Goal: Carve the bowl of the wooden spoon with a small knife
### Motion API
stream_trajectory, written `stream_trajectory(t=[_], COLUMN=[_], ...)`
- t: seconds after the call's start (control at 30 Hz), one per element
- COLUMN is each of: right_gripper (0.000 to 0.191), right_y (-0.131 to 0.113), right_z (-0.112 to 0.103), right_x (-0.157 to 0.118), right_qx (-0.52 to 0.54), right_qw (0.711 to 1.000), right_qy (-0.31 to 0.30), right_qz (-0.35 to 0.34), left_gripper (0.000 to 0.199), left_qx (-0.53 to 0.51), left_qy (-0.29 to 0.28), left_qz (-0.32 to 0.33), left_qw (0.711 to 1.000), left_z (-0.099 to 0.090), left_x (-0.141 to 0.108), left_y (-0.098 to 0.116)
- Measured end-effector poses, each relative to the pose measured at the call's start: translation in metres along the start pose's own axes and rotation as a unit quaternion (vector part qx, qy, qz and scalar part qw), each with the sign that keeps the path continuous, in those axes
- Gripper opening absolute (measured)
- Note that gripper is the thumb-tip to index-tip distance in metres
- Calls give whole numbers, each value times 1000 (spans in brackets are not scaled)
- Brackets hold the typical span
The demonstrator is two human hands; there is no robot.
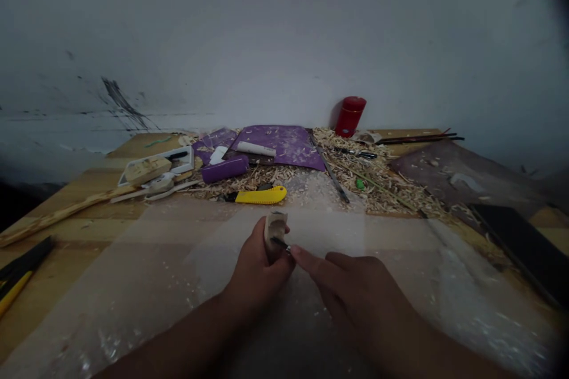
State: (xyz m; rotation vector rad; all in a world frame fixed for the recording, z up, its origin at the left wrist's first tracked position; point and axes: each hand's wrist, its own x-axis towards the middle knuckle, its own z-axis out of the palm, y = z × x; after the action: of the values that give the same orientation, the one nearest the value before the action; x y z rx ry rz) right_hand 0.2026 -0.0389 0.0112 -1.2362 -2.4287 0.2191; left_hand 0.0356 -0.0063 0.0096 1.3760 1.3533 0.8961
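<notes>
My left hand (260,263) grips a small pale wood block (275,232), which stands upright in the fingers with a dark hollowed face. My right hand (351,287) comes in from the right, its thumb and fingers pinched around a small dark-shafted carving tool (281,243). The tool's tip rests against the block. The fingers of my left hand hide the block's lower part, and my right fingertips hide the tool's handle end.
A yellow utility knife (260,195) lies just beyond my hands. Wood shavings (351,172), a purple pouch (224,169), a red cylinder (350,116), a metal file (329,167) and a white tray (155,167) lie further back. A black slab (520,251) sits at right; a wall stands behind.
</notes>
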Motion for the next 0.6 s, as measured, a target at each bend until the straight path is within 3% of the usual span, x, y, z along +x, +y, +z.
stream_trajectory(t=[0.43,0.6], right_gripper=[46,46], right_y=[-12,-16], right_z=[15,18], right_x=[2,6], right_qx=[25,85], right_qw=[999,996], right_qy=[25,27], right_qz=[-3,16], left_gripper=[44,45], left_qx=[-220,-323], left_qy=[14,29], left_qz=[-26,-54], left_qw=[975,945], left_z=[9,10], left_x=[-11,-13], left_y=[-8,-2])
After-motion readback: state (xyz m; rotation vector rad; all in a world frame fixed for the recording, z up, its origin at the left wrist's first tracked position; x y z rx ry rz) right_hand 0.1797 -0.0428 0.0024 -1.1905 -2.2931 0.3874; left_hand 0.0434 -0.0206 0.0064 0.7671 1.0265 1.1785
